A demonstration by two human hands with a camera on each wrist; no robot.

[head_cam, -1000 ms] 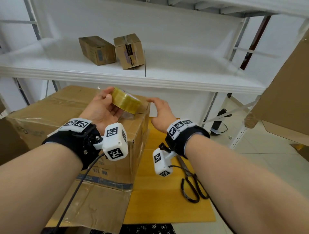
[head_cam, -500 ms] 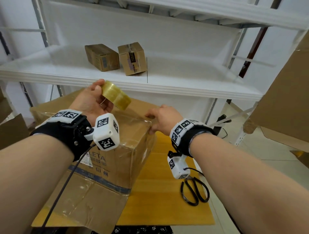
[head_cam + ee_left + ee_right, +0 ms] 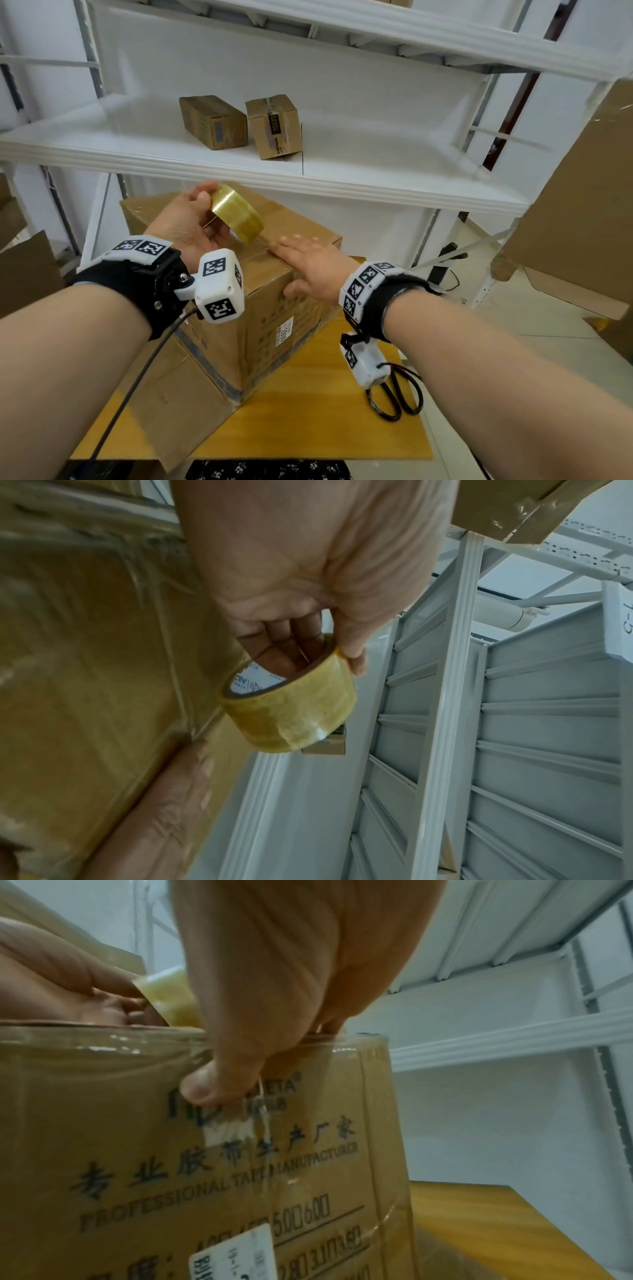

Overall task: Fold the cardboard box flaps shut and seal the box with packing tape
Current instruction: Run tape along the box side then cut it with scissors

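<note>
Since 0.5 s ago, the right hand (image 3: 310, 263) has flattened from a pinch at the box edge: fingers straight on top of the cardboard box (image 3: 263, 308), thumb pressing its side face. Above the box's top, the left hand (image 3: 191, 222) holds the tape roll (image 3: 236, 214), fingers curled through its core. Beside the box, scissors (image 3: 397, 397) lie on the yellow board (image 3: 308, 428).
</note>
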